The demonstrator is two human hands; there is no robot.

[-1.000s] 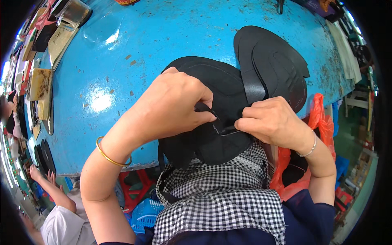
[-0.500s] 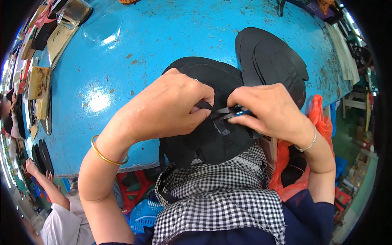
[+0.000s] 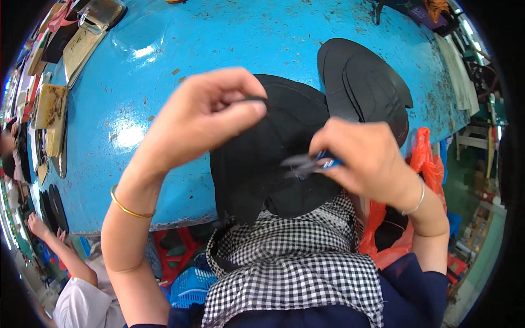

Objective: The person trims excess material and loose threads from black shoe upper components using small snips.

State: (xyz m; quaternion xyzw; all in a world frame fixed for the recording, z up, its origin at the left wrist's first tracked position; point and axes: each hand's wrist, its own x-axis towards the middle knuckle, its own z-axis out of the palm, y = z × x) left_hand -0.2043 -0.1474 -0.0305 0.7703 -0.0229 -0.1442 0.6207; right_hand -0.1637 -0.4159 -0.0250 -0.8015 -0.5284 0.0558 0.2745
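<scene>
A stitched black fabric piece point(image 3: 240, 180) with rounded edges lies over the table's near edge and my checked apron. Above its left part, my left hand point(image 3: 197, 117) is raised, thumb and forefinger pinched on a small black strip point(image 3: 256, 100) that is mostly hidden. My right hand point(image 3: 369, 158) grips blue-handled thread snips point(image 3: 298, 162) over the right part of the piece. Their blades point left and are smeared by motion. More layered black pieces point(image 3: 377, 76) of similar shape lie beyond, at the right.
The blue table point(image 3: 229, 33) carries scattered scraps. At its left stand a clear container point(image 3: 101, 15) and a yellowish block point(image 3: 52, 106). An orange-red plastic bag point(image 3: 424, 156) hangs beside my right arm. Blue baskets point(image 3: 191, 287) sit below the table; another person's arm point(image 3: 68, 254) shows at lower left.
My left hand has moved up and left, away from the snips, with the black strip between its fingers. My right hand and the snips have shifted slightly toward me.
</scene>
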